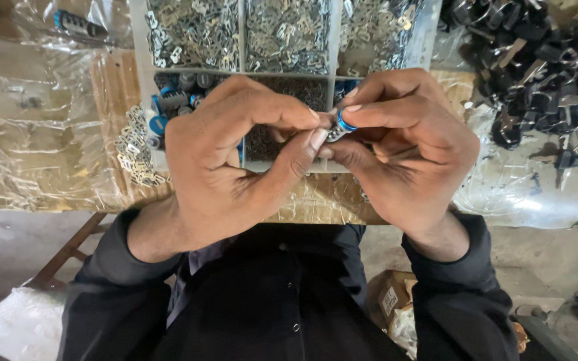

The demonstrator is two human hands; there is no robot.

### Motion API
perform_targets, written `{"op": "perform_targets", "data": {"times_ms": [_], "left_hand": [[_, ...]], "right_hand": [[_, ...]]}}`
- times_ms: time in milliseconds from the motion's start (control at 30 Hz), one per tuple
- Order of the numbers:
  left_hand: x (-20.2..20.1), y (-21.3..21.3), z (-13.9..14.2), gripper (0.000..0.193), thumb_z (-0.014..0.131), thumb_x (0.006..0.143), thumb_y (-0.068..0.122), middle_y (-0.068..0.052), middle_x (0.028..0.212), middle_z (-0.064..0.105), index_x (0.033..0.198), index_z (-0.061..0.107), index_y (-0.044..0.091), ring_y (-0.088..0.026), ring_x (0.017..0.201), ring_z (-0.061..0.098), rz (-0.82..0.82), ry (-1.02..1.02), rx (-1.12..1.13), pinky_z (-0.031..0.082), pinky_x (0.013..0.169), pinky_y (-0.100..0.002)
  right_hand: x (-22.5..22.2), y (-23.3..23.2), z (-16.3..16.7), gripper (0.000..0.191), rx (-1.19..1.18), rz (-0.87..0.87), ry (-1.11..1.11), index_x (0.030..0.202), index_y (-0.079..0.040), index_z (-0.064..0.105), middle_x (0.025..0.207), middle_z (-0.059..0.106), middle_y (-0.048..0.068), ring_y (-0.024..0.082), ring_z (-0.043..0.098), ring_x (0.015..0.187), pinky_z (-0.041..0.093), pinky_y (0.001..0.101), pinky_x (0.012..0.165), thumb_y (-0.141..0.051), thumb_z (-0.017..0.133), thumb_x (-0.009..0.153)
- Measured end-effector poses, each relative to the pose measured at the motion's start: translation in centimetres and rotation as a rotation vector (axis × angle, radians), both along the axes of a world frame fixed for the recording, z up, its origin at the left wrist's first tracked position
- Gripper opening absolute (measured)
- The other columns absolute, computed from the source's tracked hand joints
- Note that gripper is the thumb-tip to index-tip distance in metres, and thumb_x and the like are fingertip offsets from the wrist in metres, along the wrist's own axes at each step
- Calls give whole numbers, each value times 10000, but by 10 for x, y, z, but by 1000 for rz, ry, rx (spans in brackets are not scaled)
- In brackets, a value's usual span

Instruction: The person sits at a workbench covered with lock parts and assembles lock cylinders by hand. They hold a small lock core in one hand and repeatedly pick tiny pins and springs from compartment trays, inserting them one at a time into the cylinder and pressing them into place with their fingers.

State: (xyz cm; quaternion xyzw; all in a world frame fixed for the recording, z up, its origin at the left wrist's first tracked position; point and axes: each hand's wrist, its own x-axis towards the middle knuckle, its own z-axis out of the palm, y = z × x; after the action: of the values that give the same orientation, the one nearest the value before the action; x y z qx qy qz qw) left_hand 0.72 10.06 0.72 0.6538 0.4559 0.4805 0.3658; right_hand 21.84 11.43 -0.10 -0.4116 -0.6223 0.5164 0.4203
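Head view, looking straight down — both hands meet over the near edge of the surface (pixel 55 167), which is wrapped in crinkled clear plastic. The left hand (pixel 225 157) and right hand (pixel 406 150) pinch a small metal cylinder with a blue ring (pixel 340 126) between thumbs and forefingers; both are closed tight on it, and most of the part is buried under the fingertips, so its full shape is hard to make out.

Behind the hands sits a white compartment tray (pixel 139 73), its far end cut off by the top of the picture. The back cells hold heaps of small silvery stamped pieces (pixel 285 33); a near-left cell shows more blue-ringed cylinders (pixel 172 100), and the middle near cell holds something dark and fine — too small to tell what. The hands cover the tray's front wall.

A spill of flat silvery plates (pixel 134 150) lies just beside the tray's left wall. At the far right corner, a pile of black parts with metal blades (pixel 536 60) runs out of frame.

Below the surface, right of the dark shirt, a brown cardboard box (pixel 391 294) with a small white label peeks out, half hidden by the sleeve. At lower left, a white plastic bag (pixel 21 324) lies on the floor.
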Motion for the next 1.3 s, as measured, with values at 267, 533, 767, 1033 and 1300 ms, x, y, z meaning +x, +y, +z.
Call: {"op": "perform_targets", "data": {"times_ms": [267, 533, 767, 1033, 1300], "left_hand": [[-3, -3, -5, 158, 837, 940, 0, -71, 937, 725, 978, 685, 19, -128, 792, 673, -15, 56, 33, 519, 659, -233], [-5, -4, -8, 165, 784, 1005, -49, -108, 1020, 714, 1060, 632, -12, -150, 945, 779, -69, -98, -21, 637, 780, -204], [-5, 0, -2, 194, 822, 985, 30, -84, 985, 698, 1035, 635, 13, -132, 864, 728, -62, 0, -22, 586, 746, -228], [-3, 10, -1, 213, 868, 798, 91, -8, 836, 707, 963, 735, 69, -257, 758, 623, 8, 762, 337, 478, 679, -399], [-15, -6, -10, 200, 746, 1055, -50, -13, 1164, 745, 1186, 666, 78, -122, 1031, 717, -77, 184, 138, 588, 839, -226]], "right_hand": [[3, -1, -3, 262, 88, 44, -62, 1127, 55, 681, 1230, 601, 149, 142, 705, 958, 627, 217, 775, 156, 800, 917], [8, 1, -7, 287, 24, 20, -51, 1084, 50, 681, 1189, 619, 155, 124, 708, 921, 644, 183, 675, 37, 860, 860], [5, 3, -13, 258, 115, 42, -12, 1082, 49, 684, 1195, 627, 165, 158, 717, 929, 661, 236, 740, 93, 851, 890], [8, 4, -3, 368, -26, -48, -28, 1187, 24, 620, 1268, 639, 156, 172, 725, 1068, 688, 248, 892, 45, 856, 906], [12, 3, -11, 373, 214, 51, -126, 1285, 18, 620, 1309, 614, 192, 189, 680, 1122, 702, 247, 868, 102, 851, 1005]]}}
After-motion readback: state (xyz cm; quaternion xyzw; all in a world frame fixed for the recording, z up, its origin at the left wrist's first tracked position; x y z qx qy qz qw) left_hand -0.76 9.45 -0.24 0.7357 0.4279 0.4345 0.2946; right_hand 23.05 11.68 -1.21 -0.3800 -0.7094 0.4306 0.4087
